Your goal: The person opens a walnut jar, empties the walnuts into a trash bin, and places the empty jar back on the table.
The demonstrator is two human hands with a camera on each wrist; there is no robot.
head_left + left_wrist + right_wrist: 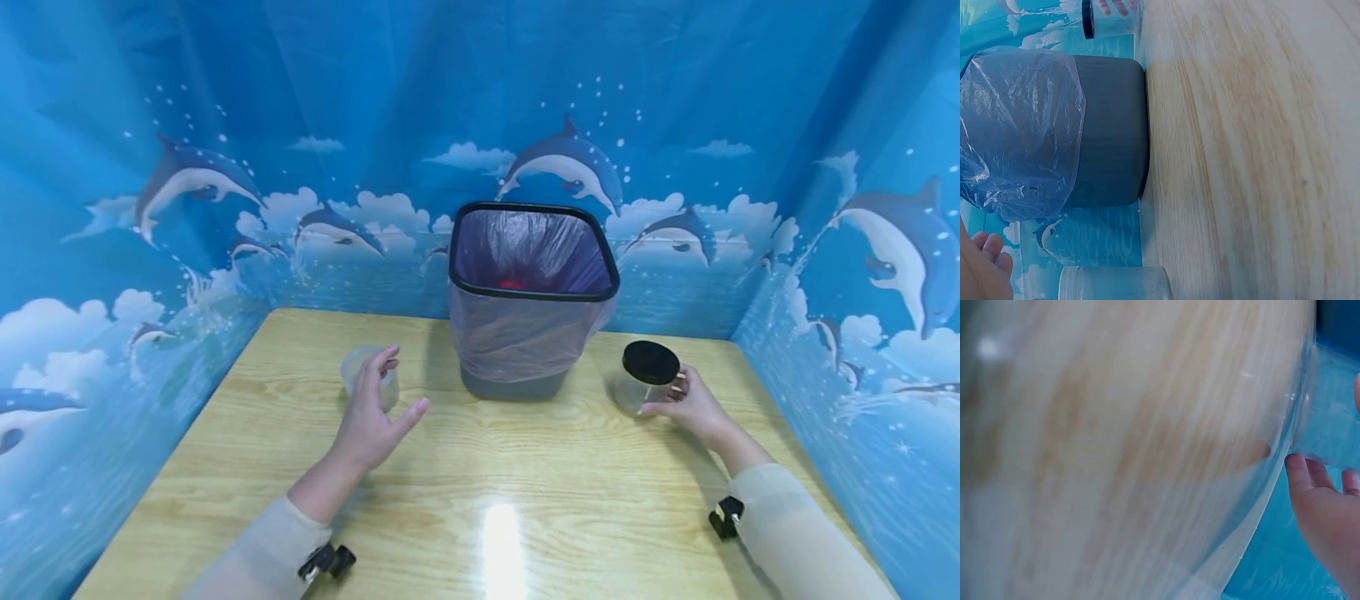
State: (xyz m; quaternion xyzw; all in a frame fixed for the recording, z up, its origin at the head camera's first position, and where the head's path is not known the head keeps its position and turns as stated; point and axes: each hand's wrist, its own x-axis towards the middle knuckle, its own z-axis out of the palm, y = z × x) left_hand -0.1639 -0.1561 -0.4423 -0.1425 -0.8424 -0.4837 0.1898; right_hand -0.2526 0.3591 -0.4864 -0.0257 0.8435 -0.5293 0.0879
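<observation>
My right hand [697,408] has its thumb and fingers round the side of a clear jar [632,394] with a black lid [651,362]. It stands at the right of the table. In the right wrist view, fingertips [1297,464] lie along the edge of the clear jar [1332,412]. On the left, my left hand [369,423] is spread, thumb apart from the fingers, in front of a translucent, lidless-looking jar [390,388]. The left wrist view has that jar [1116,284] beside the hand [985,269], with a gap between them.
A grey bin [513,387] with a black rim and a thin plastic liner [525,333] stands at the back middle, between the jars. Something red [512,284] shows inside it. Dolphin-printed curtains [420,83] enclose the wooden table [420,517] at the back and sides.
</observation>
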